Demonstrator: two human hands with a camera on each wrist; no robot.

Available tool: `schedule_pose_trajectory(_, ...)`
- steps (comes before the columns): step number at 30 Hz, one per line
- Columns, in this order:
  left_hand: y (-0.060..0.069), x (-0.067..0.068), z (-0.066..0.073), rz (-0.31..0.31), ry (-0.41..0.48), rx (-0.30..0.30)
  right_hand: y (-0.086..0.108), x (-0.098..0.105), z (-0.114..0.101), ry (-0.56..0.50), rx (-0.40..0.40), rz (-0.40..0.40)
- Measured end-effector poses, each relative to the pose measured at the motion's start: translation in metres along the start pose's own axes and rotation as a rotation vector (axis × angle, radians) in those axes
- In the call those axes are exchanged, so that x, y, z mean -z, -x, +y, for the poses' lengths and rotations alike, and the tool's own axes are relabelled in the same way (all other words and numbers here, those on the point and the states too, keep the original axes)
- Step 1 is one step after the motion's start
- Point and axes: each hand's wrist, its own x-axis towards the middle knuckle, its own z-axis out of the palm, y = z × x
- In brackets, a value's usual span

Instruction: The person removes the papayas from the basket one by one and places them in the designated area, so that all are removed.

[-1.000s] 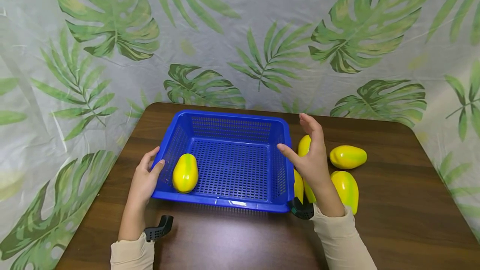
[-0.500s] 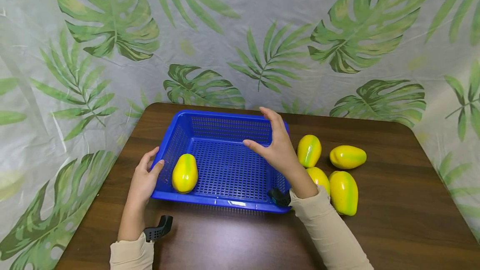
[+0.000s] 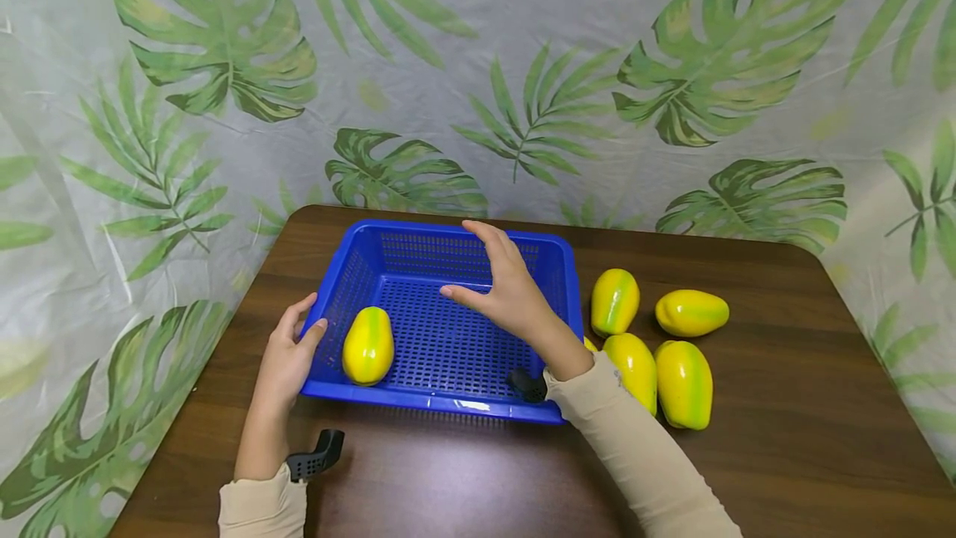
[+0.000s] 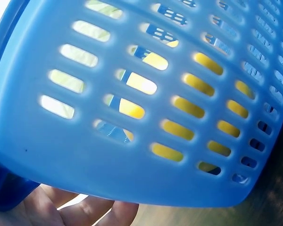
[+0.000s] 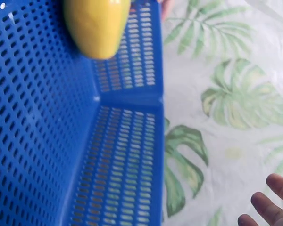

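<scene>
A blue perforated plastic basket stands on the table, a glossy yellow papaya-like fruit with a green streak lying inside at its left end. My left hand holds the basket's left rim, thumb on top; the fingers show at the wall's edge in the left wrist view. Over the basket's middle hovers my right hand, thumb and fingers spread apart, holding nothing. The right wrist view has its fingertips at the right edge, away from the fruit.
Right of the basket lie several similar yellow fruits, one partly behind the right sleeve. The brown wooden table ends at the back against a leaf-print cloth.
My right hand has moved left, from beside the basket's right rim to over its middle, with fingers still spread. More of the fruits on the right show now. The left hand has stayed put.
</scene>
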Motion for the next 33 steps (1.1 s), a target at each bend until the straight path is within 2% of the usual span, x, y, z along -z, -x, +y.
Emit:
schedule_pose_trajectory(11, 0.000, -0.001, -0.002, 0.001, -0.010, -0.010, -0.015, -0.030, 0.002, 0.049, 0.003, -0.154)
schedule_pose_trajectory(24, 0.001, 0.000, -0.002, -0.006, -0.005, -0.011, -0.026, -0.059, 0.006, 0.069, -0.057, -0.347)
schedule_pose_trajectory(33, 0.000, -0.001, -0.002, -0.006, -0.006, -0.008, -0.029, -0.078, 0.008, 0.045, -0.061, -0.461)
